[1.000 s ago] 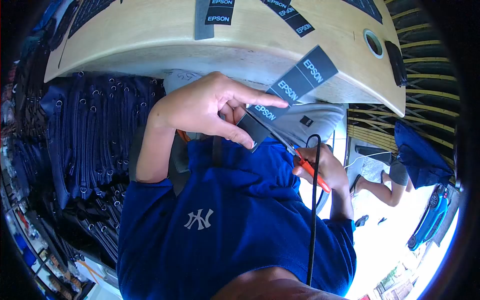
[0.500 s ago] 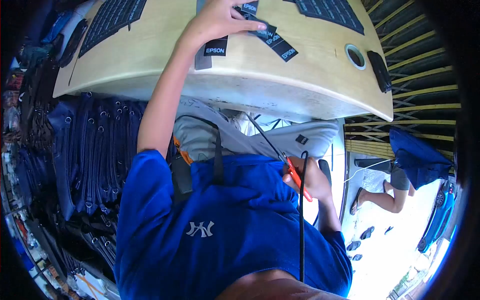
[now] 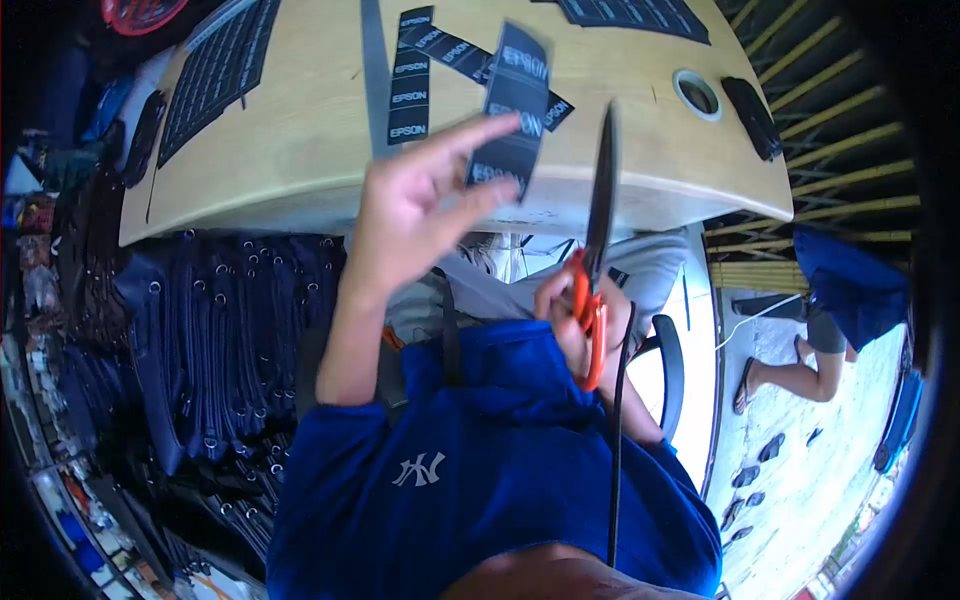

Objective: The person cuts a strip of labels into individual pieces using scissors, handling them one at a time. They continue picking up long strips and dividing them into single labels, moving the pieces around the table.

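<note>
Loose black printed label strips (image 3: 412,75) lying on the far pale wooden table (image 3: 300,130), left hand (image 3: 420,205) pinching a black printed label strip (image 3: 515,110), right hand (image 3: 575,315) gripping orange-handled scissors (image 3: 597,240) just right of it.

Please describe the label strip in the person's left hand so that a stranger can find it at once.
Start at the pale wooden table. In front of its near edge, the left hand pinches a dark label strip printed EPSON several times. Unlike the similar strips lying flat on the table, this one is raised in the air.
</note>
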Available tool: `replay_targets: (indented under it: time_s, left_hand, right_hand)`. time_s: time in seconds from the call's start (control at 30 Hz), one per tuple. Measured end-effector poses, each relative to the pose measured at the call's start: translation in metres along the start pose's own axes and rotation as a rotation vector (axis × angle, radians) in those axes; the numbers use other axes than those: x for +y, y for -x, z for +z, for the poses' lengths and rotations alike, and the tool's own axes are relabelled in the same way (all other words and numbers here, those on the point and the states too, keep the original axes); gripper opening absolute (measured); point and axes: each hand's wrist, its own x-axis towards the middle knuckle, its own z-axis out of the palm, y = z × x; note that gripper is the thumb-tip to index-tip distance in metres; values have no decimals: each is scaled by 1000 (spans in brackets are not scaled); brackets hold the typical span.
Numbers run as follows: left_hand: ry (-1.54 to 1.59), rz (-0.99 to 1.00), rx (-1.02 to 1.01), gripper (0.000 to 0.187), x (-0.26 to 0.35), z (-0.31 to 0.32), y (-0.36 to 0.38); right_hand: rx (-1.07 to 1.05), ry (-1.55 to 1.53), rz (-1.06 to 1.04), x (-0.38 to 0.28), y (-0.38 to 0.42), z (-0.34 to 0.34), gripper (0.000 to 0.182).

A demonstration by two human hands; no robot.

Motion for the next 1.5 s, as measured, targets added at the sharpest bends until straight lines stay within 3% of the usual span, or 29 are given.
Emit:
replay_targets:
  time_s: [0.03, 0.1, 0.17, 0.2, 0.23, 0.5, 0.6, 0.77, 0.87, 0.93, 0.97, 1.03, 1.07, 1.17, 1.2, 1.23, 1.3, 1.37, 1.43, 1.5]
  left_hand:
    - [230, 55, 21, 49, -2, 15, 9]
    - [130, -83, -51, 53, 13, 18, 29]
    - [115, -37, -38, 54, 9, 28, 40]
    - [219, -95, -28, 55, -2, 31, 49]
    - [305, -31, 7, 57, -3, 39, 50]
    - [35, 27, -16, 47, 4, 31, 65]
    - [12, 85, -12, 43, 6, 28, 64]
    - [24, 65, -25, 38, 4, 27, 65]
    - [86, -30, -30, 42, 4, 26, 67]
    - [216, -70, -22, 47, -2, 27, 68]
    - [216, -77, -14, 47, -3, 25, 68]
    - [171, -101, -102, 51, -5, 16, 66]
    - [117, -128, -134, 52, -9, 10, 66]
    - [237, -178, -128, 56, -6, 5, 63]
    - [237, -182, -118, 56, -7, 3, 63]
    - [241, -178, -137, 57, -8, -1, 63]
    - [246, -174, -146, 59, -9, -6, 60]
    - [230, -158, -194, 60, -6, -11, 58]
    - [170, -116, -221, 61, -2, -17, 54]
    - [139, -111, -307, 62, 2, -20, 51]
  right_hand:
    - [49, -39, -19, -3, -6, 3, 37]
    - [106, -57, -41, -7, -13, 6, 31]
    - [154, -71, -72, -13, -16, 10, 25]
    - [196, -69, -49, -14, -17, 14, 21]
    - [237, -70, -25, -17, -17, 16, 18]
    - [131, 252, -15, -25, -12, 13, 14]
    - [38, 199, 71, -26, -12, 9, 15]
    - [-35, 279, 41, -24, -10, 4, 17]
    - [-81, 345, 68, -24, -9, -1, 24]
    - [-181, 214, -81, -17, -8, -6, 45]
    - [-189, 210, -74, -14, -6, -10, 45]
    - [-261, 295, -71, -8, -3, -19, 66]
    - [-300, 329, -19, -5, 1, -25, 80]
    - [-206, 241, 42, -8, 12, -24, 87]
    - [-311, 298, 139, -14, 10, -31, 93]
    - [-319, 299, 142, -15, 12, -36, 93]
    - [-329, 378, 343, -14, 18, -44, 102]
    - [-365, 396, 356, -13, 23, -56, 101]
    - [-529, 412, 396, -19, 25, -66, 83]
    - [-543, 410, 429, -21, 28, -74, 76]
